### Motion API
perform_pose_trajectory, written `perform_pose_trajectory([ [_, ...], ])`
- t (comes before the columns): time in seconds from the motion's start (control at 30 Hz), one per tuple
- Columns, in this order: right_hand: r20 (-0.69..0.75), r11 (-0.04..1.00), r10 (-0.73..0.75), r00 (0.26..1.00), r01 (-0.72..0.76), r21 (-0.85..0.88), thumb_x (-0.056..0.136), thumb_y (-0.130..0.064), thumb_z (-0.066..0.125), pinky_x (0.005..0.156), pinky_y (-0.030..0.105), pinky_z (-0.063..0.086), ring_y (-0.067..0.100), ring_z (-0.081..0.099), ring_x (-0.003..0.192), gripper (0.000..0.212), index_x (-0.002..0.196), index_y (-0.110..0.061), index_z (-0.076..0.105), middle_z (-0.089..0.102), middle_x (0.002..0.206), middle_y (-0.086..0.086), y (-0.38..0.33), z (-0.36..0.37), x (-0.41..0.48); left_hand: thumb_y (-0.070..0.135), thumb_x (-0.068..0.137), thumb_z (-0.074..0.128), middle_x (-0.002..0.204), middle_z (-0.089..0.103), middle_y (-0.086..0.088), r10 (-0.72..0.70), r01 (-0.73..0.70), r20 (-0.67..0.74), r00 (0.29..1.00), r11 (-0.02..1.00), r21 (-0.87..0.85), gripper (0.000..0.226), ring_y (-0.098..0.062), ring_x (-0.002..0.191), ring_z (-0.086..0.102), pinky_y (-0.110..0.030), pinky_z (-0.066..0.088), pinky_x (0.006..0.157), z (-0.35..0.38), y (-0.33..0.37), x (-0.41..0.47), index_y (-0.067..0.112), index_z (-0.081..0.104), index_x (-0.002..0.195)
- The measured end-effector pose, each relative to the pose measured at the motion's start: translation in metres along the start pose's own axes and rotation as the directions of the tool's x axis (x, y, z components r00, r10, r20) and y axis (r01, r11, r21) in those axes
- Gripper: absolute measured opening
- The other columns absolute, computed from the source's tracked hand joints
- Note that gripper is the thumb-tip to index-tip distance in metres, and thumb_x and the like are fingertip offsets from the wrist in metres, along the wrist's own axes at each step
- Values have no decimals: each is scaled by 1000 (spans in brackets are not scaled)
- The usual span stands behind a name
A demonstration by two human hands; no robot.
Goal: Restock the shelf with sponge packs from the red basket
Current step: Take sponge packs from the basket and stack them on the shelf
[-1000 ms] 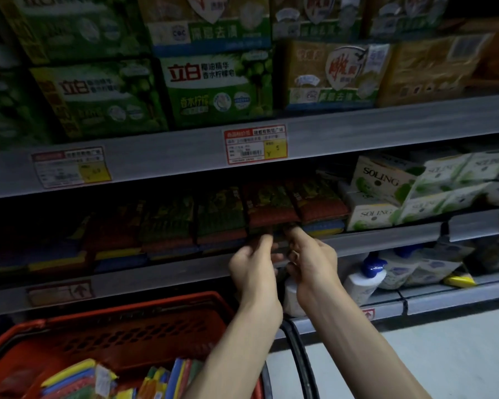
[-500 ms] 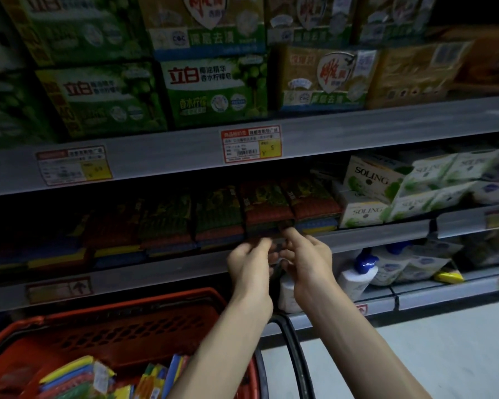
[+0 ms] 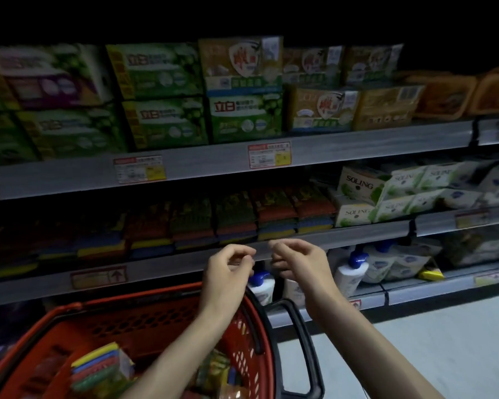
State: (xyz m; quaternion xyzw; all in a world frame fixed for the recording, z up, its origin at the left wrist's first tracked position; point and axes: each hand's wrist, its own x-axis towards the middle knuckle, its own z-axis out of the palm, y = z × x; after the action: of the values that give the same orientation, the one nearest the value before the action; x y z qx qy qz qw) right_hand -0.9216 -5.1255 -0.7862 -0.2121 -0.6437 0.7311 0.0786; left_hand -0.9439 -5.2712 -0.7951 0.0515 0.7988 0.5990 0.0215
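A row of several sponge packs (image 3: 274,214), striped green, red, blue and yellow, stands on the middle shelf (image 3: 357,234). My left hand (image 3: 228,272) and my right hand (image 3: 300,263) hover side by side just below that shelf's front edge, fingers loosely curled, holding nothing and touching no pack. Below them at the lower left sits the red basket (image 3: 144,321), with more sponge packs (image 3: 101,367) lying inside it. My left forearm crosses over the basket's right rim.
Green and yellow soap boxes (image 3: 242,113) fill the upper shelf, with price tags (image 3: 269,154) on its edge. White Soling boxes (image 3: 360,194) stand right of the sponges. Blue-capped pump bottles (image 3: 352,272) line the bottom shelf. The basket's black handle (image 3: 306,341) hangs right. Grey floor lies at lower right.
Both hands have pulled back and down from the sponge pack at the shelf's edge and parted slightly. The pack they touched stays in the row. The view has tilted up.
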Motion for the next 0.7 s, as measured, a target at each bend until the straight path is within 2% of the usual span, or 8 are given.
perform_pose_trajectory([
  [0.07,42,958,-143,989,149,-245,85,-36,80,74,30,55,13,69,84,20,96,-20,76,75,88,-5,4,8,-14,21,100,62,94,71,17,121,-124,29,992,967,221,16,3,88,66,-15,50,75,-25,-3,-11,34,71,99],
  [0.1,87,881,-208,974,226,-417,84,-45,78,81,30,56,9,68,94,31,106,-24,74,72,102,-9,5,13,-23,25,100,61,101,68,20,180,-188,54,982,917,351,14,4,94,63,-16,50,79,-40,-6,-18,36,69,105],
  [0.2,308,452,-357,882,451,-770,87,-58,68,93,31,52,11,56,116,61,139,-30,54,48,137,-9,4,25,-45,36,102,56,122,55,25,226,-284,173,959,735,615,25,1,114,56,-23,50,93,-80,-12,-41,41,57,127],
  [0.27,474,179,-377,795,565,-805,91,-58,63,102,37,48,21,48,133,71,151,-28,42,39,151,-1,3,35,-57,42,103,51,136,48,23,214,-315,231,949,627,713,38,-3,127,49,-26,46,103,-112,-16,-58,41,47,141],
  [0.3,528,87,-355,771,590,-803,92,-57,62,107,39,45,25,43,139,72,153,-27,38,36,155,2,2,41,-63,44,103,49,143,44,21,206,-331,259,944,570,752,44,-5,134,45,-27,42,107,-129,-17,-67,40,42,147],
  [0.47,647,-16,-201,735,658,-753,91,-62,54,114,43,35,29,41,143,75,154,-26,39,42,155,5,6,74,-103,59,102,41,167,18,11,132,-329,301,944,412,850,65,-15,155,17,-35,21,123,-216,-18,-112,41,19,160],
  [0.57,678,-7,-98,729,681,-733,90,-63,55,114,42,37,28,42,142,76,154,-26,38,41,155,4,15,87,-127,65,98,42,169,18,6,124,-336,313,942,337,879,70,-19,156,17,-37,21,123,-263,-21,-134,38,23,160],
  [0.7,709,-99,94,699,715,-692,94,-58,58,108,40,42,29,47,136,75,156,-24,34,44,150,4,18,105,-148,64,98,45,169,18,5,83,-302,291,953,315,900,71,-19,155,20,-39,25,121,-310,-31,-156,38,22,160],
])
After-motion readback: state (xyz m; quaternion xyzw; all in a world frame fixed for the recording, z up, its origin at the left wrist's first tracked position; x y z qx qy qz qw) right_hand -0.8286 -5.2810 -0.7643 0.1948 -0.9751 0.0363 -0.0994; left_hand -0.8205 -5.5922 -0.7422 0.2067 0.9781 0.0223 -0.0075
